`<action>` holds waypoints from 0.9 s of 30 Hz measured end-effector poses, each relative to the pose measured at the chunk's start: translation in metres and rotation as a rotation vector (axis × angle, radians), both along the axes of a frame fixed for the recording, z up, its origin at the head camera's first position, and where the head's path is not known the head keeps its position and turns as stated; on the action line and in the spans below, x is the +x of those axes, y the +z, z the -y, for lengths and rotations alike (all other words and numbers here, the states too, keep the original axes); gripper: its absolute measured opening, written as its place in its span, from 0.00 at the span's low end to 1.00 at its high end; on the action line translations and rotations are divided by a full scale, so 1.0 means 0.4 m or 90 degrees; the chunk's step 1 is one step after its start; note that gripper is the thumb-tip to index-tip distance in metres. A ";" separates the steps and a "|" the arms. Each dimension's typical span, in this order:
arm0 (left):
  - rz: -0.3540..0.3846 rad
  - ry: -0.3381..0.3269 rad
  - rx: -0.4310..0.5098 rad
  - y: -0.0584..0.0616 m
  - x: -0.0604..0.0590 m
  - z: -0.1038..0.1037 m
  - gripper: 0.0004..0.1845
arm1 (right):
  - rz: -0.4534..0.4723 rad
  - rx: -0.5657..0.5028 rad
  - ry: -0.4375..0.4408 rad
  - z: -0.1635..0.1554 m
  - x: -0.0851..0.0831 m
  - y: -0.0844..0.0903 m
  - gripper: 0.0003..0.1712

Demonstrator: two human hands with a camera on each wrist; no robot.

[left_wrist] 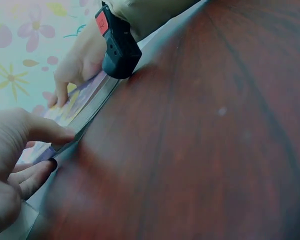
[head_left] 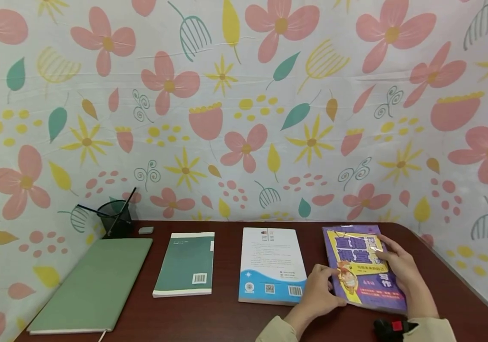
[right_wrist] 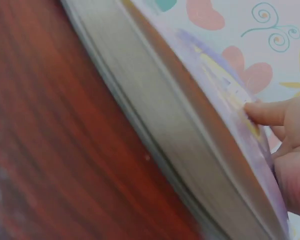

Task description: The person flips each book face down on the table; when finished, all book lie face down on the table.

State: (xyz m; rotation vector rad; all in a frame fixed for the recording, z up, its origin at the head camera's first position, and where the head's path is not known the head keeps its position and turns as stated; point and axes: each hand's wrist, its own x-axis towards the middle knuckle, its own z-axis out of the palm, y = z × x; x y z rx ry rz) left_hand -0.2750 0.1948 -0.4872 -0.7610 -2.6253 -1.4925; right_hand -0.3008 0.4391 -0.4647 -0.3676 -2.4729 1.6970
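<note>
A thick purple and yellow paperback book (head_left: 361, 273) lies face up at the right of the dark wooden table (head_left: 226, 323). My left hand (head_left: 318, 292) holds its near left corner, thumb at the near edge and fingers along the left side. On the other side, my right hand (head_left: 408, 273) grips the right edge with the thumb on the cover. The right wrist view shows the page block side-on, the cover slightly raised from the pages, and the right thumb (right_wrist: 267, 114) on the cover. Both hands hide parts of the book's sides.
Left of the purple book lie a white and blue book (head_left: 269, 266), a dark green book (head_left: 188, 263) and a large light green notebook (head_left: 94, 285). A black mesh pen holder (head_left: 117, 225) and a small grey eraser-like block (head_left: 146, 230) stand behind. Floral cloth (head_left: 244, 190) borders the table.
</note>
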 end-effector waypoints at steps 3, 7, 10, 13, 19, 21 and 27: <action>0.070 -0.005 0.101 0.004 -0.003 0.009 0.32 | -0.016 -0.029 -0.002 0.009 -0.001 0.010 0.38; 0.154 -0.031 0.215 0.006 -0.011 0.027 0.33 | -0.043 -0.028 -0.016 0.028 -0.005 0.027 0.37; 0.177 -0.066 0.242 0.006 -0.018 0.038 0.35 | -0.064 -0.015 -0.027 0.043 -0.011 0.039 0.36; 0.193 -0.097 0.250 0.007 -0.023 0.044 0.36 | -0.077 -0.018 -0.026 0.057 -0.014 0.049 0.35; 0.199 -0.075 0.273 0.012 -0.024 0.047 0.33 | -0.099 -0.015 -0.027 0.081 -0.016 0.063 0.35; 0.190 -0.066 0.283 0.013 -0.023 0.047 0.34 | -0.100 -0.016 -0.034 0.087 -0.015 0.068 0.35; 0.244 -0.102 0.399 0.021 -0.025 0.051 0.39 | -0.114 -0.028 -0.046 0.104 -0.008 0.089 0.34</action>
